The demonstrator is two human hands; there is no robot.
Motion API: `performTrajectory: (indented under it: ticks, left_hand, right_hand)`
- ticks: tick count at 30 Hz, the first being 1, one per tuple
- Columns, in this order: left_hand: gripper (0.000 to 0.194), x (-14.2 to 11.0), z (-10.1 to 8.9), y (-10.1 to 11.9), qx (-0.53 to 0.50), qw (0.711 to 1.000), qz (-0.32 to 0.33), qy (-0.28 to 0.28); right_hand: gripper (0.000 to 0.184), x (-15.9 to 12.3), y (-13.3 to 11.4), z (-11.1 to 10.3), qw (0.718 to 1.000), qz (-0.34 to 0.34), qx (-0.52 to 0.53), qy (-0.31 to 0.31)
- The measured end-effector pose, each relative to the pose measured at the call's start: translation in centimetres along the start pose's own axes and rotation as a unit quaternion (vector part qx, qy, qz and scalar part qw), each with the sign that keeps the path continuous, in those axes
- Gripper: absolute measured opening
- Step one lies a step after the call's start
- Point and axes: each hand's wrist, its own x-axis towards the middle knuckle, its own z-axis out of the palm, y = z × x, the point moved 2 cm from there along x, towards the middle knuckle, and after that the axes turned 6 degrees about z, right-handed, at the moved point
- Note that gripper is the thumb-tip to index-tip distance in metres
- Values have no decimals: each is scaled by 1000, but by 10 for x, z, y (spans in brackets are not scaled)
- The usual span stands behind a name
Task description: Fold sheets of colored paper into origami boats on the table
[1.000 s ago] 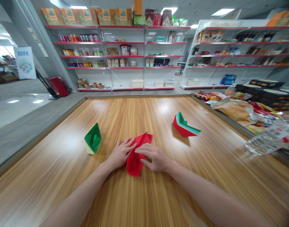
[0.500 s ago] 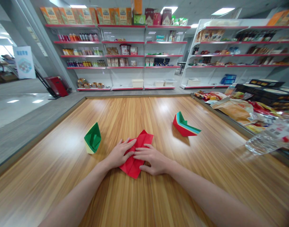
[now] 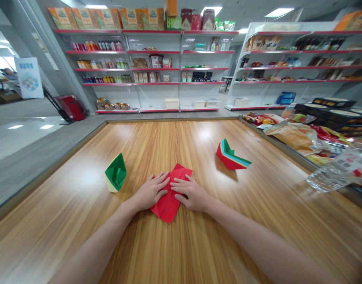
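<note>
In the head view, a creased, angular piece of bright red folded paper [image 3: 167, 210] lay spread nearly flat near the middle of the wood-grained worktop [image 3: 175, 142], its corners showing beyond the hands at the far and near ends. The person's left hand [image 3: 150, 193] rested palm down over its left part, and the right hand [image 3: 195, 195] over its right part. The fingers of both hands were extended and a little parted, laid on the paper rather than closed round it; the two sets of fingertips stood near each other, with a narrow strip of red between.

Left of the left hand, and apart from it, a green folded-paper boat with a pale yellow outside [image 3: 117, 173] stood on the wood. Farther off to the right was a red, blue, cream and green layered paper boat [image 3: 231, 158]. Open wood stretched between these boats and the hands, and onward to the worktop's far edge. The dark raised border [image 3: 9, 206] ran down the left side. Across the right-hand border, a clear plastic bottle [image 3: 329, 173] lay near colourful snack packets [image 3: 295, 136].
</note>
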Motion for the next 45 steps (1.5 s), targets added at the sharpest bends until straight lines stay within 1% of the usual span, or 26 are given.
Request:
performTrajectory:
  ticks: [5,10,12,15,30,37,40,45]
  left_hand:
    - [49,0,-2,2,-5,1000,7,-4]
    - [50,0,-4,4,-19,1000,19,-5]
    - [51,-1,-5,4,-22,1000,22,-7]
    - [51,-1,-5,5,-22,999,24,-8]
    - [50,-1,-4,5,-13,1000,24,-11]
    - [49,0,-2,5,8,999,29,-15]
    - [47,0,0,5,28,999,27,-15]
    - [47,0,3,9,51,998,16,-13]
  right_hand:
    - [37,3,7,-3,998,43,-34,21]
    - [45,5,24,-3,988,135,-60,43]
    - [44,5,31,-2,982,166,-69,57]
    - [41,5,35,-1,977,183,-77,74]
    - [39,3,33,-2,975,180,-84,100]
    - [39,4,31,0,974,181,-107,88]
    - [39,3,23,0,976,159,-132,75]
    - [40,-1,-1,4,983,82,-162,43]
